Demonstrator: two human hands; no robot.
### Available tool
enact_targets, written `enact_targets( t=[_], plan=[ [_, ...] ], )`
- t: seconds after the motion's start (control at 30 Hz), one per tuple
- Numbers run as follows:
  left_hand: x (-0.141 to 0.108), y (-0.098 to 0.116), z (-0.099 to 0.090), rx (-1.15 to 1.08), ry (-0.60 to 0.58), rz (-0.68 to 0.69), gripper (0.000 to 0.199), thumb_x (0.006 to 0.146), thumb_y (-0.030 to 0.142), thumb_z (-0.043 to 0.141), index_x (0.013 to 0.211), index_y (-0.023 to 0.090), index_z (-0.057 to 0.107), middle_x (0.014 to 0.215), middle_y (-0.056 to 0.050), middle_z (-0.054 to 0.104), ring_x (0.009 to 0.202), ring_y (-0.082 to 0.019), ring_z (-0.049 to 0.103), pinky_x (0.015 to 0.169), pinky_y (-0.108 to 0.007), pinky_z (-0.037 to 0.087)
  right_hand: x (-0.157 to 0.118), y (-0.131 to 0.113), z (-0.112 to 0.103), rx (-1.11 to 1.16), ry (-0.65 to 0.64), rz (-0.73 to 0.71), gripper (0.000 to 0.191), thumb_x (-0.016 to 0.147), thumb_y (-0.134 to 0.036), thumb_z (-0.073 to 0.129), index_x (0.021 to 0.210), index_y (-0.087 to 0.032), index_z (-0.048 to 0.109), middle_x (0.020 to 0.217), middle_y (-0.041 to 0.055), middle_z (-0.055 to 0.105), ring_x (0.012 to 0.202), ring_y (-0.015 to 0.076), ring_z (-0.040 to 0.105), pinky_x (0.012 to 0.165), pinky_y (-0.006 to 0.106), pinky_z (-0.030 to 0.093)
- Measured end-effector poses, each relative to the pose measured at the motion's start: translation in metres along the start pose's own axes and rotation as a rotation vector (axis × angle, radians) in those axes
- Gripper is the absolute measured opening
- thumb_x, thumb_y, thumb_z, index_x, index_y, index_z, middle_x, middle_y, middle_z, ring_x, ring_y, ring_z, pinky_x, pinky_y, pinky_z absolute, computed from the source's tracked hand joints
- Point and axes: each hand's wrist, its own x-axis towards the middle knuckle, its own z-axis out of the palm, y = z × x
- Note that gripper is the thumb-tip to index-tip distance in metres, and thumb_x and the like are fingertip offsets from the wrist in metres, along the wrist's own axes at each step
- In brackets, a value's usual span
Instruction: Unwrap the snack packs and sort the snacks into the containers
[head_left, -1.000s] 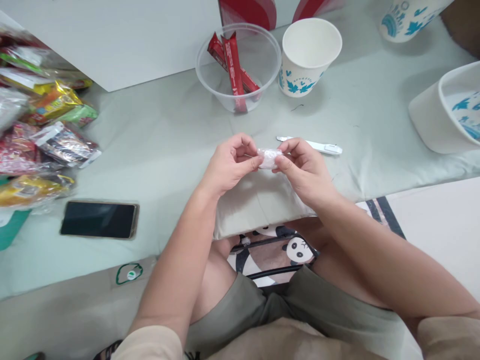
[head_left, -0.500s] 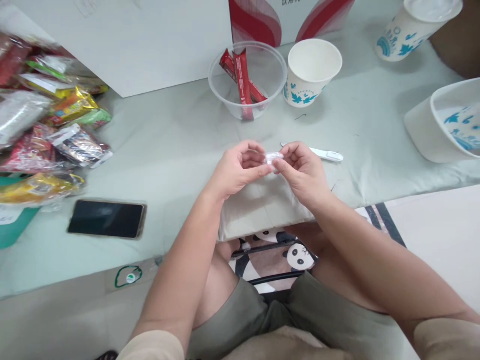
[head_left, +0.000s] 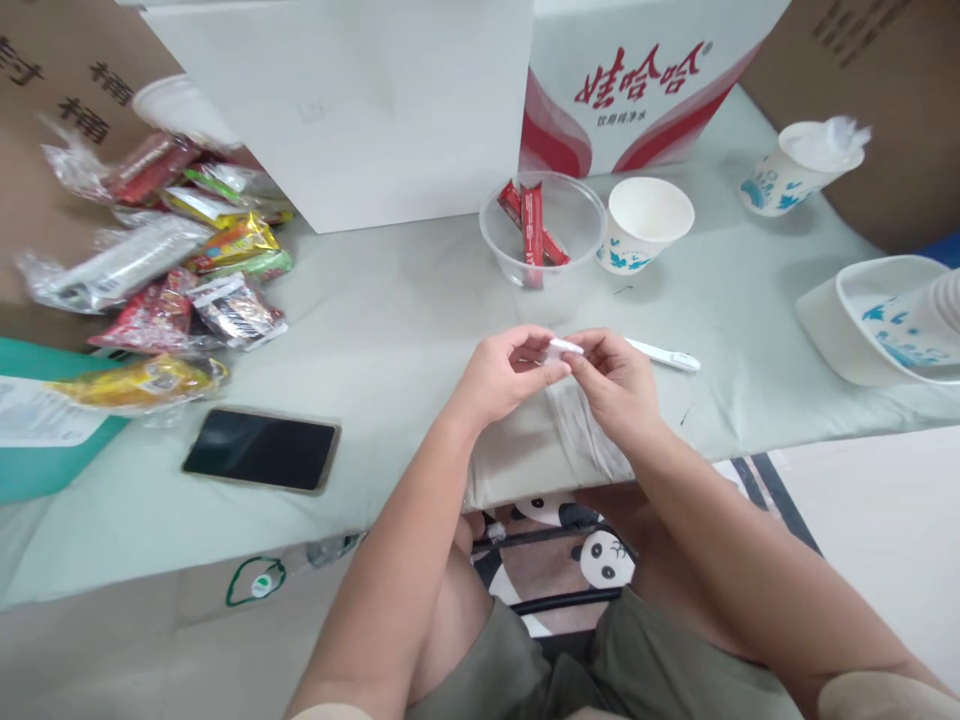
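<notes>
Between my two hands is a small white, partly see-through piece [head_left: 561, 348], too small to name for sure. My left hand [head_left: 508, 372] pinches it from the left with thumb and fingertips. Thumb and fingers of my right hand [head_left: 613, 378] close on its other end. Both hands hover just above the table, near its front edge. Beneath them lies a thin clear plastic sheet [head_left: 589, 435]. A slim white tool [head_left: 667, 356] rests right of my right hand, its far end hidden behind the fingers.
Behind my hands stand a clear bowl [head_left: 499, 255] with red stick packets and a paper cup [head_left: 651, 210]. A phone [head_left: 262, 448] and packaged snacks [head_left: 154, 310] lie left. A white container [head_left: 832, 330] with stacked cups is right. Large boxes [head_left: 360, 120] line the back.
The camera view has shifted, so the table items appear lower and more of the boxes shows. My hands still hold the small white piece, which now looks turned slightly.
</notes>
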Motion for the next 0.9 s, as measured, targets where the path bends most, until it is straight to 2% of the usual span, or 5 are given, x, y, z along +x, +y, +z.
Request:
enact_targets(
  t=[0.23,0.4,0.6,0.73,0.9],
  plan=[
    [0.000,0.002,-0.007,-0.012,0.071,-0.021,0.025,0.071,0.027,0.083,0.091,0.017,0.073,0.085,-0.004,0.077,0.076,-0.014,0.073,0.077,-0.029,0.060,0.020,-0.011,-0.011,-0.134,-0.029,-0.057,0.022,0.085,-0.044,0.073,0.085,-0.022,0.066,0.072,-0.0004,0.068,0.066,0.0138,0.062,0.064,0.028,0.049],
    [-0.002,0.009,-0.022,-0.020,0.187,-0.014,0.015,0.074,0.027,0.078,0.084,0.017,0.070,0.073,-0.001,0.071,0.066,-0.012,0.070,0.069,-0.027,0.060,0.099,-0.047,-0.058,-0.715,0.324,-0.213,0.006,0.087,-0.023,0.067,0.092,-0.021,0.070,0.080,0.0024,0.070,0.071,0.0145,0.061,0.074,0.032,0.050],
    [-0.004,0.014,-0.039,-0.022,0.272,-0.002,0.012,0.076,0.027,0.074,0.079,0.017,0.069,0.069,0.000,0.070,0.064,-0.010,0.068,0.065,-0.023,0.058,0.174,-0.062,-0.099,-1.020,0.191,-0.120,0.021,0.083,-0.010,0.057,0.089,-0.022,0.073,0.078,0.0056,0.064,0.093,0.0295,0.068,0.098,0.059,0.050],
    [-0.006,0.020,-0.048,-0.080,0.375,0.071,0.015,0.076,0.030,0.076,0.083,0.018,0.069,0.069,0.001,0.071,0.061,-0.010,0.069,0.061,-0.022,0.056,0.165,-0.067,-0.074,-1.094,0.086,-0.175,0.030,0.082,-0.012,0.059,0.102,-0.026,0.076,0.084,0.0060,0.068,0.096,0.0328,0.070,0.102,0.066,0.049],
    [-0.018,0.037,-0.066,-0.188,0.656,0.218,0.028,0.081,0.045,0.078,0.080,0.019,0.067,0.062,0.002,0.067,0.049,-0.009,0.063,0.050,-0.020,0.049,0.114,-0.078,0.013,-0.860,-0.225,-0.534,0.027,0.085,-0.018,0.058,0.104,-0.027,0.075,0.113,0.0080,0.078,0.099,0.0283,0.074,0.096,0.049,0.058]
  ],
)
